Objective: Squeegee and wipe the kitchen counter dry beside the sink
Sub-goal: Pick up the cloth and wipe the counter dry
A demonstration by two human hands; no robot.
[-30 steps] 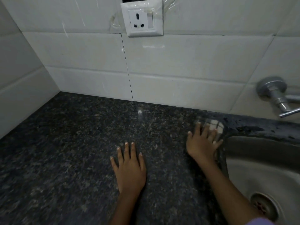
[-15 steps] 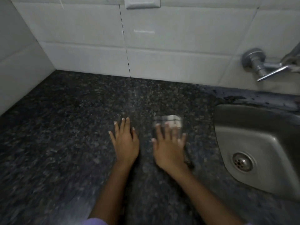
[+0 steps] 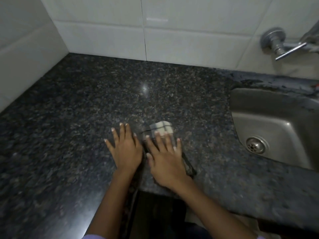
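Cloth [image 3: 161, 129] under flat right hand [image 3: 166, 158]

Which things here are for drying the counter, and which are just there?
For the job:
right hand, flat on the checked cloth
left hand, flat on the counter
sink, beside the wiped patch

Just there:
tap on the wall
white wall tiles

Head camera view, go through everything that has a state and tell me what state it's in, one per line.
Cloth: folded, flat on the counter, pinned under the right hand.
Right hand: open, fingers spread, pressing the cloth.
Left hand: open, flat on the counter, holding nothing.
Tap: no water seen running.
Sink: no standing water seen, drain unplugged.
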